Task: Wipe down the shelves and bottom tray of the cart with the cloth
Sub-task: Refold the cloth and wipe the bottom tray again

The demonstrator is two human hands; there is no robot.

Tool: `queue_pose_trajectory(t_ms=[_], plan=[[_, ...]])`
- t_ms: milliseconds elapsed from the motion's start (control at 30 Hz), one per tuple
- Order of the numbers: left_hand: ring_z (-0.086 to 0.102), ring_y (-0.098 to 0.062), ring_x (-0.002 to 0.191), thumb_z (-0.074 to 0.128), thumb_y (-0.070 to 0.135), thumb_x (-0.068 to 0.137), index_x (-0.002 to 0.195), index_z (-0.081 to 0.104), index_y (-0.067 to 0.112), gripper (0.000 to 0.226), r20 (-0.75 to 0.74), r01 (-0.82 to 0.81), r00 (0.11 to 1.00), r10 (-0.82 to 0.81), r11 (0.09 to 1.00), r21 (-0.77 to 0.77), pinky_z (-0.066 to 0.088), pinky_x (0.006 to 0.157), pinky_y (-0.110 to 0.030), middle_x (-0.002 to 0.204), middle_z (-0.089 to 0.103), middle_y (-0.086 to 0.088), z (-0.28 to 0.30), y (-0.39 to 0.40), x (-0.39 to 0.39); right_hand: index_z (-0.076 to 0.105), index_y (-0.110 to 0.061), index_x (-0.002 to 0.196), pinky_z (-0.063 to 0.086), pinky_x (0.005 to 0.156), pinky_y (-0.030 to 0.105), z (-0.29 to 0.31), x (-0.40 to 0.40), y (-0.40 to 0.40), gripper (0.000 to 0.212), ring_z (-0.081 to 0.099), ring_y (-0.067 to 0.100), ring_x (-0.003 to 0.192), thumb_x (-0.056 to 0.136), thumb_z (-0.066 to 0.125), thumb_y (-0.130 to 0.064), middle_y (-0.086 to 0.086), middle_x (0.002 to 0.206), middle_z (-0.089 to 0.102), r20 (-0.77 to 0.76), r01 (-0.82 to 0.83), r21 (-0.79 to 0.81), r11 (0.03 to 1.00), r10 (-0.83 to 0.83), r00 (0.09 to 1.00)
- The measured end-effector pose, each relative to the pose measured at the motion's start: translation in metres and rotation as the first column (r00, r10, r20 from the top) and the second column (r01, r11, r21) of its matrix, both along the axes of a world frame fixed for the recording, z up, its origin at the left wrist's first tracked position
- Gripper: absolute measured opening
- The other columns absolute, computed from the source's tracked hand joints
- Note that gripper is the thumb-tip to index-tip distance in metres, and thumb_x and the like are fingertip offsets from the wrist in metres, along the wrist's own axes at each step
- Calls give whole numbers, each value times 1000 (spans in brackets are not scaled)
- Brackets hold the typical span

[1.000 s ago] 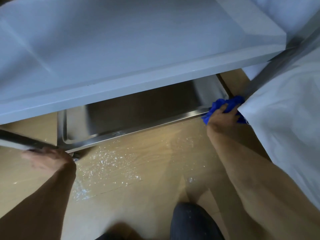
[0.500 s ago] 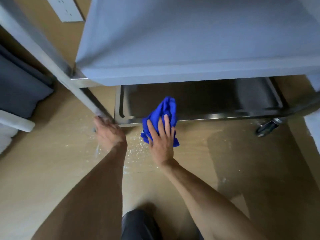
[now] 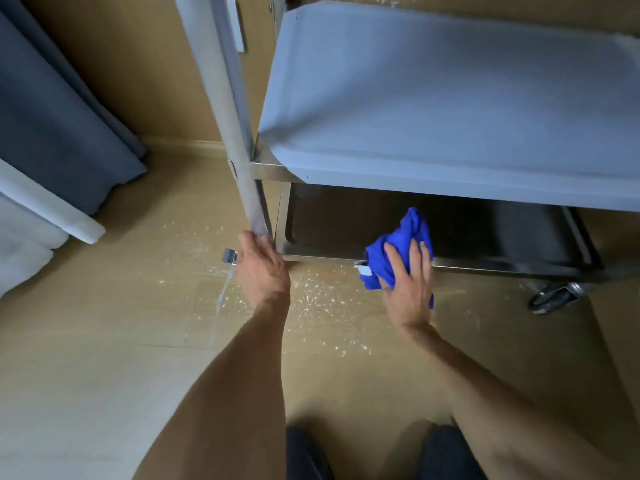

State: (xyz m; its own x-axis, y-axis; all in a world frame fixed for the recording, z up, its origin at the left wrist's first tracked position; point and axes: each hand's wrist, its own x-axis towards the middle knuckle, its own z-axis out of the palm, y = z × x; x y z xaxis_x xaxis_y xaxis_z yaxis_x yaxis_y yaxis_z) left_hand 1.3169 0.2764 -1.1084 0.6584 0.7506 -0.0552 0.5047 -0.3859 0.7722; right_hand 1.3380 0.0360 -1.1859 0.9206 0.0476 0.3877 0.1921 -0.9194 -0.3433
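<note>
**Blue cloth pressed to cart's bottom tray rim**

At the far left of the frame, dark blue curtains (image 3: 65, 109) hang to a tan floor (image 3: 104, 341), with white fabric (image 3: 24, 251) bunched below them. Left of centre, the person's left hand (image 3: 261, 268) is wrapped around the foot of the cart's upright post (image 3: 228, 109), fingers curled behind it. Pale specks (image 3: 318, 299) are scattered over the floor just beneath both hands. A grey-blue shelf (image 3: 450, 109) fills the upper right, and the steel bottom tray (image 3: 485, 233) lies in shadow under it. Right of centre, the right hand (image 3: 410, 282), fingers spread flat, presses a bunched blue cloth (image 3: 398, 251) against the tray's front rim, the cloth's top lapping over into the tray. At lower right a caster wheel (image 3: 554, 296) rests on the floor.
</note>
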Motion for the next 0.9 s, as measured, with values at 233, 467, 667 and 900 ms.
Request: queue_pose_trajectory(t_ms=[233,467,667,900], plan=[[56,-34,76,34,34,105,92,36,17,21,-1,59,998,-59,998,37,47,67,-39,86,53,-8,-9,10,0,64,-17,124,36,106,52,-2,13,14,55,39,37,135,73,82,-25,14,132,56,40,-42,-167,985,50,998],[48,-34,74,39,29,104,95,40,10,21,33,72,997,-73,997,30,31,65,-35,89,56,-16,-9,16,-1,63,-23,118,34,107,49,8,16,157,43,45,34,133,77,76,-26,4,124,61,15,-290,-206,935,299,954],[48,-31,77,39,28,103,102,46,8,21,89,14,996,-14,1000,3,32,65,-35,98,60,-12,-15,8,1,60,-27,124,32,109,51,-2,3,156,50,38,32,138,78,74,-14,3,136,54,9,-254,-162,953,259,966],[57,-28,79,31,37,105,110,46,10,31,40,-50,998,48,998,45,46,71,-39,97,61,-12,-25,-5,5,57,-24,131,26,113,55,-7,-1,41,77,26,39,144,59,77,-3,13,152,38,-67,76,-42,996,-79,995]])
